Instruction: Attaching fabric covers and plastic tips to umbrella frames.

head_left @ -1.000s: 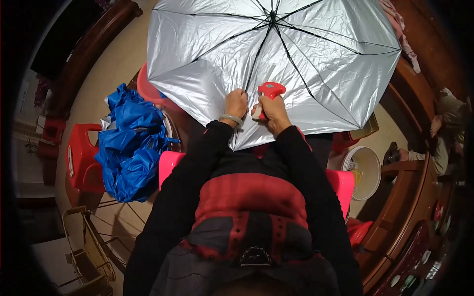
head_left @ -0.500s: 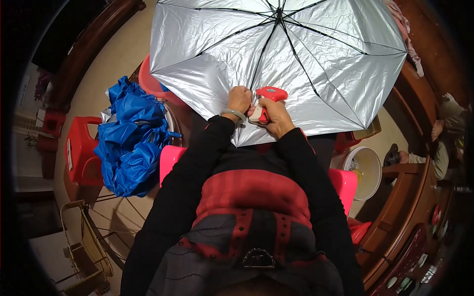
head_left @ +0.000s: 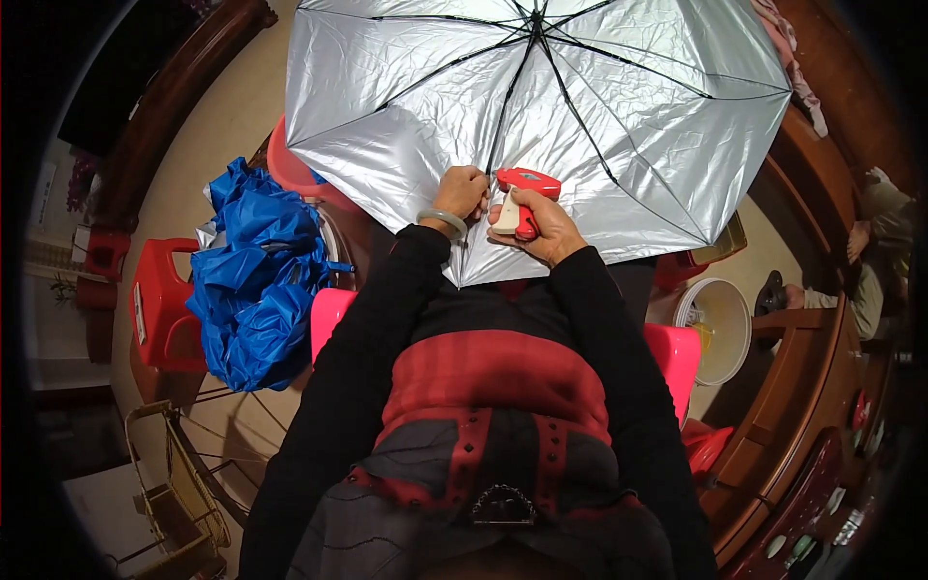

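Note:
An opened umbrella [head_left: 416,145] with a silver lining and black ribs spreads in front of me, its inside facing me. My left hand [head_left: 462,192], a pale bangle at its wrist, is closed on the umbrella beside a rib close to the near edge. The exact pinch is hidden by the fingers. Just to its right, my right hand [head_left: 549,230] grips a red-and-cream hand tool [head_left: 530,181], gun-shaped with a cream lever under the fingers. The tool's head lies over the silver lining, near the same rib; I cannot tell whether it touches the cloth.
A heap of blue folded umbrellas [head_left: 261,290] lies at my left, next to a red plastic stool [head_left: 164,304]. Behind it is a pink basin [head_left: 287,159]. A white bucket [head_left: 725,333] stands at right near wooden furniture [head_left: 773,416]. Another person's foot [head_left: 793,297] shows there.
The tool and my right hand have turned slightly, showing more of the cream lever. My left hand has shifted a little left. The umbrella sits slightly further left in view.

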`<action>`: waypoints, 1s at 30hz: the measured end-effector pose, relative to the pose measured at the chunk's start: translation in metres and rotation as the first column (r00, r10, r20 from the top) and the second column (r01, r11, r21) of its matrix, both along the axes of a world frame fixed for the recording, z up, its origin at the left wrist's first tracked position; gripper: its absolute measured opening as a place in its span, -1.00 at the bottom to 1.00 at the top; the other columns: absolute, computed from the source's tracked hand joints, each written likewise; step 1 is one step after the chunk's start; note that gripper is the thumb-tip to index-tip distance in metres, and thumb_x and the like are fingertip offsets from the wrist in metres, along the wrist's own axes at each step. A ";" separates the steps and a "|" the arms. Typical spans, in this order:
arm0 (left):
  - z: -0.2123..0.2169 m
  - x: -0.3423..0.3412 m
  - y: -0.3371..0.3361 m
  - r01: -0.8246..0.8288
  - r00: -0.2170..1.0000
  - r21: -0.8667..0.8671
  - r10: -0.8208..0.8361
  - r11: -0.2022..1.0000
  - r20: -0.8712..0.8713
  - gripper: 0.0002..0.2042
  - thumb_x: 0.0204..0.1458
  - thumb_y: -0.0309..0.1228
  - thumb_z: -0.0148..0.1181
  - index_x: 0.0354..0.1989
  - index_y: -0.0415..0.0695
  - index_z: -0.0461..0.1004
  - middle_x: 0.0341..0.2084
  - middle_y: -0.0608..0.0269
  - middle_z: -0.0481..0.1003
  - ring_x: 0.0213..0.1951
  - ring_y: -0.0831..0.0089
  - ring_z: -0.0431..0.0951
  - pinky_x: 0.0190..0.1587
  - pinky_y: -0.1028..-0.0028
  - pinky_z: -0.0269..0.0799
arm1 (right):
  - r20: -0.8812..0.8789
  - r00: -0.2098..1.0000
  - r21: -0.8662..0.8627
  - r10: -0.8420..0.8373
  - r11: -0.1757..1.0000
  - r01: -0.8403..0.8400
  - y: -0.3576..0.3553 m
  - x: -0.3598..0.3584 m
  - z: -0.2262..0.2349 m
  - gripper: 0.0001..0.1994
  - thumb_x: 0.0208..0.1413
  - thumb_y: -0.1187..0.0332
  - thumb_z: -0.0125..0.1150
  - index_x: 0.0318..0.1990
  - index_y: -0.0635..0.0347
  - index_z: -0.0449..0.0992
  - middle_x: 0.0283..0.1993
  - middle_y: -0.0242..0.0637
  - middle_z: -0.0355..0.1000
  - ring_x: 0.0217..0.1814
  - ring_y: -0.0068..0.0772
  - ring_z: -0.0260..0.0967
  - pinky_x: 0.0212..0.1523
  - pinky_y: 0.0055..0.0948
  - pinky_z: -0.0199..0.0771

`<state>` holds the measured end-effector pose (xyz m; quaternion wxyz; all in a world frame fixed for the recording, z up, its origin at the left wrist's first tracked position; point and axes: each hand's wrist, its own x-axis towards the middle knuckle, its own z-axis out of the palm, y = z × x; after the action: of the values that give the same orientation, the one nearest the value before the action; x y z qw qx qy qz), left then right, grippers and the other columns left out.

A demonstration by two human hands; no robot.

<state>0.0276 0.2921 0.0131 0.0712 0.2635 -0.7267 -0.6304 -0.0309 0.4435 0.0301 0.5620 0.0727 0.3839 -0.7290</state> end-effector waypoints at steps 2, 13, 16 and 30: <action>0.000 0.000 -0.001 0.007 1.000 0.023 -0.006 1.000 -0.013 -0.80 -0.06 -0.49 -0.11 -0.61 -0.34 0.38 -0.82 0.20 0.36 -0.85 0.50 0.28 -0.79 0.52 0.18 | -0.001 1.000 0.003 0.006 1.000 -0.006 -0.001 0.000 0.000 -0.71 0.03 0.33 -0.06 -0.09 0.22 0.22 -0.35 -0.06 0.39 -0.34 -0.19 0.41 -0.30 -0.03 0.46; 0.001 -0.001 -0.002 0.061 0.998 0.032 -0.060 0.998 -0.014 -0.81 -0.04 -0.49 -0.10 -0.57 -0.34 0.38 -0.80 0.22 0.36 -0.84 0.54 0.28 -0.77 0.56 0.19 | -0.096 0.995 0.072 0.036 0.997 -0.029 -0.009 -0.004 0.003 -0.81 -0.02 0.38 -0.08 -0.29 0.31 0.28 -0.49 -0.14 0.37 -0.54 -0.24 0.38 -0.55 -0.20 0.47; 0.001 -0.004 0.002 0.070 0.997 0.036 -0.069 0.997 -0.028 -0.80 -0.05 -0.50 -0.10 -0.61 -0.34 0.38 -0.81 0.20 0.36 -0.84 0.51 0.29 -0.77 0.54 0.21 | -0.207 0.966 0.028 0.157 0.988 -0.154 -0.008 -0.023 -0.030 -0.83 0.00 0.37 -0.05 -0.28 0.27 0.29 -0.55 -0.18 0.36 -0.62 -0.32 0.36 -0.57 -0.21 0.47; 0.034 -0.019 -0.045 0.245 0.948 -0.457 -0.113 0.855 0.298 -0.86 -0.16 -0.52 -0.07 -0.63 -0.33 0.39 -0.75 0.07 0.42 -0.72 0.32 0.46 -0.68 0.37 0.35 | -0.846 0.455 0.370 0.279 0.921 0.124 0.029 -0.029 0.086 -0.74 -0.10 0.30 0.04 -0.40 0.41 0.35 -0.55 -0.10 0.39 -0.60 -0.30 0.38 -0.60 -0.35 0.32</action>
<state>0.0090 0.2466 0.0470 -0.0203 0.2481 -0.8865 -0.3901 -0.0602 0.4725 0.1164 0.2870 -0.2279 0.7557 -0.5428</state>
